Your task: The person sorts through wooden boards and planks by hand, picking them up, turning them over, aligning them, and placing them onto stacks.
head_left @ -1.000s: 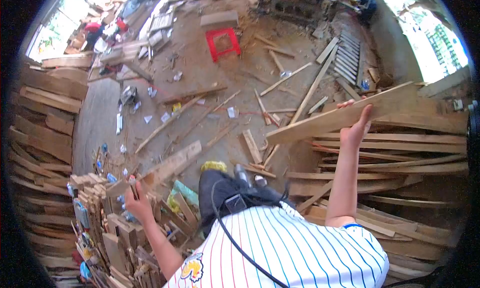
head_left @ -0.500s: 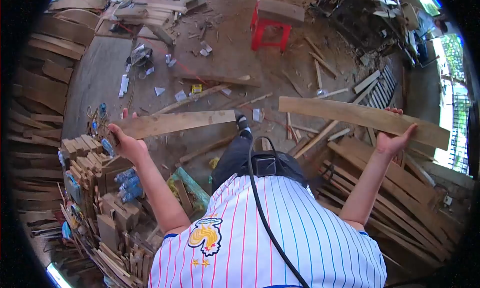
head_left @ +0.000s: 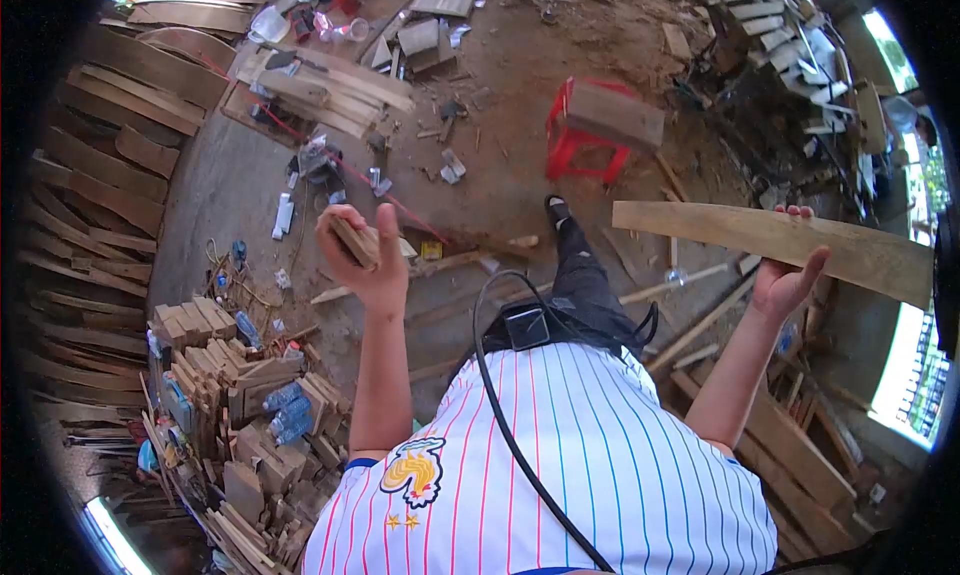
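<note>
My left hand (head_left: 367,270) is closed around a wooden board (head_left: 352,241), which points away from me so that mostly its end shows. My right hand (head_left: 785,283) grips a long, slightly curved wooden plank (head_left: 720,227) near its right part, thumb below and fingertips over the top edge. That plank is held out level in the air, tilting slightly down to the right. The two pieces are apart from each other.
Ahead stands a red plastic stool (head_left: 588,160) with a wooden block (head_left: 617,115) on it. Stacked wood offcuts (head_left: 205,360) and water bottles (head_left: 290,412) lie at left, beside curved boards (head_left: 95,240). Long planks (head_left: 790,445) lie at lower right; scraps litter the floor.
My left hand has moved right and turned, swinging its board from crosswise to pointing away. The right hand still holds its plank. My view has shifted forward, nearer the stool.
</note>
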Tool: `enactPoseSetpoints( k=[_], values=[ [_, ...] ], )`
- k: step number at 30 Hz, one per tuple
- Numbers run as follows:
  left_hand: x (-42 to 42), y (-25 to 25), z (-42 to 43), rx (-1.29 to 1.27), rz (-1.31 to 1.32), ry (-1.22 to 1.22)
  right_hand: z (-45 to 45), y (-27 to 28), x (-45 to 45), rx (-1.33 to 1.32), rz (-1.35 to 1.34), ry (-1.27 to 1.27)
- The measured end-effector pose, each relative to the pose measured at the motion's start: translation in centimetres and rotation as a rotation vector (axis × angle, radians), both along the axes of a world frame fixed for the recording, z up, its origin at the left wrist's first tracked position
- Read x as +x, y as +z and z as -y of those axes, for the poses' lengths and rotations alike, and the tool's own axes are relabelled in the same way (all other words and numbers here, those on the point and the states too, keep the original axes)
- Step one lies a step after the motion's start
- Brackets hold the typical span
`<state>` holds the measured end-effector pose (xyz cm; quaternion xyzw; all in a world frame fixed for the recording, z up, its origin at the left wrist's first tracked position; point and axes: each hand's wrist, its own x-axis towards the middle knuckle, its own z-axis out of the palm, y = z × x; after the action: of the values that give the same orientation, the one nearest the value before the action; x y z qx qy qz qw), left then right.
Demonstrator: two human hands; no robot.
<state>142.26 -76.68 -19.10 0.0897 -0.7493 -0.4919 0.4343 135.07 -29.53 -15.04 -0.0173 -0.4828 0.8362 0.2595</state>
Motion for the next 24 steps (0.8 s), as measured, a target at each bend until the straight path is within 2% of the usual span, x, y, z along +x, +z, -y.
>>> enactPoseSetpoints(
  k=[3, 5, 6, 8, 10, 11, 13, 15, 17, 19, 20, 21, 23, 24],
  values=[
    [-9.7, -0.7, -0.3, 0.013, 0.013, -0.084, 0.3, -1.9, -10.4, -0.014, -0.093, 0.145],
    [-16.9, 0.5, -0.8, 0.152, -0.062, -0.289, 2.5, -2.3, -18.1, 0.005, -0.085, 0.263],
    [-20.0, 1.3, -0.9, 0.088, 0.011, -0.252, 4.0, -2.4, -22.0, 0.014, -0.092, 0.303],
    [-25.8, 4.6, -1.3, 0.119, -0.03, -0.357, 7.2, -2.2, -29.1, -0.083, -0.008, 0.565],
    [-30.6, 8.4, -1.5, 0.181, -0.064, -0.442, 11.8, -0.8, -34.4, -0.05, -0.132, 0.74],
    [-32.2, 10.1, -1.2, 0.204, -0.06, -0.427, 14.0, -1.8, -36.9, -0.02, -0.148, 0.74],
    [-35.4, 12.8, 0.3, 0.374, -0.131, -0.566, 18.1, 0.3, -40.9, 0.053, -0.162, 0.78],
    [-38.3, 13.6, 1.3, 0.386, -0.176, -0.612, 22.0, 0.3, -43.8, 0.143, -0.229, 0.779],
    [-41.5, 14.0, 1.1, 0.408, -0.216, -0.668, 24.2, -0.2, -45.7, 0.413, -0.371, 0.732],
    [-44.8, 13.9, -0.6, 0.33, -0.151, -0.539, 25.7, 0.3, -46.7, 0.525, -0.329, 0.784],
    [-46.8, 13.7, -1.7, 0.334, -0.086, -0.318, 26.7, -0.1, -47.6, 0.539, -0.398, 0.715],
    [-48.5, 13.1, -1.9, 0.352, -0.088, -0.359, 27.6, -0.6, -48.9, 0.563, -0.468, 0.638],
    [-52.2, 11.4, -2.2, 0.314, -0.066, -0.203, 29.0, -2.0, -52.2, 0.454, -0.411, 0.636],
    [-54.2, 10.6, -2.2, 0.337, -0.062, -0.25, 29.6, -2.5, -54.1, 0.482, -0.394, 0.595]
  ],
)
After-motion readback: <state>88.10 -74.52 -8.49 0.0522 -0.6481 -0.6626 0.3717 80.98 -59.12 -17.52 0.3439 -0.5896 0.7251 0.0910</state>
